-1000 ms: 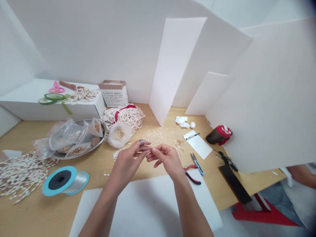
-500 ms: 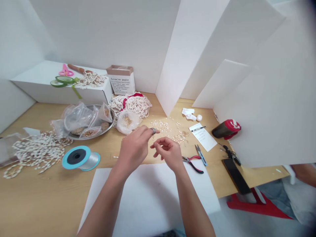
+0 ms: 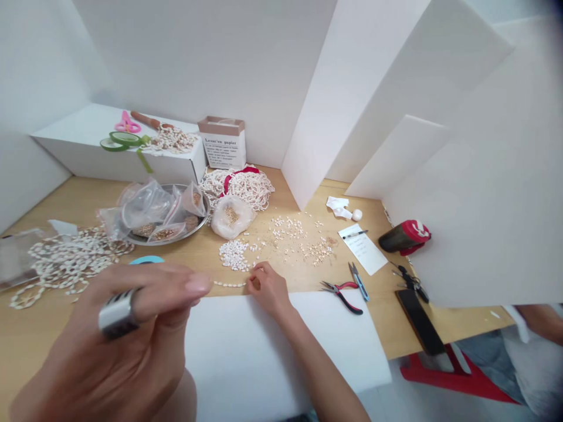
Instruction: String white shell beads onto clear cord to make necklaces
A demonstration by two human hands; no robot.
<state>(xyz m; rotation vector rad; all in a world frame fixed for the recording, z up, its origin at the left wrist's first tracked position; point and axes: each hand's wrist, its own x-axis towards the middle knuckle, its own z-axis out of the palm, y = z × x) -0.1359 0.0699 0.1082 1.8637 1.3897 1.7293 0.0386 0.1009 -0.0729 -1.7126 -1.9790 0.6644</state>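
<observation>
My left hand [image 3: 145, 328], wearing a wide silver ring, is raised close to the camera with thumb and fingertips pressed together. Whatever it may pinch does not show. My right hand [image 3: 269, 288] is low over the front of the table, its thumb and index finger pinched at the right end of a short strand of white beads [image 3: 226, 284]. Just beyond that hand lies a heap of loose white beads [image 3: 234, 255]. My left hand mostly covers the spool of clear line [image 3: 147, 259], leaving part of its blue rim visible.
A metal bowl of bagged beads [image 3: 167, 239], a bag of gold beads [image 3: 231, 218] and bundled bead strands [image 3: 250, 189] stand behind. Pliers [image 3: 341, 293], snips [image 3: 359, 282], a paper note [image 3: 363, 252], a phone [image 3: 420, 321] and a bottle [image 3: 404, 236] lie right. Another person's arm [image 3: 539, 322] shows.
My left hand has moved left and up close to the camera. My right hand has shifted left and down to the bead strand, uncovering the white bead heap.
</observation>
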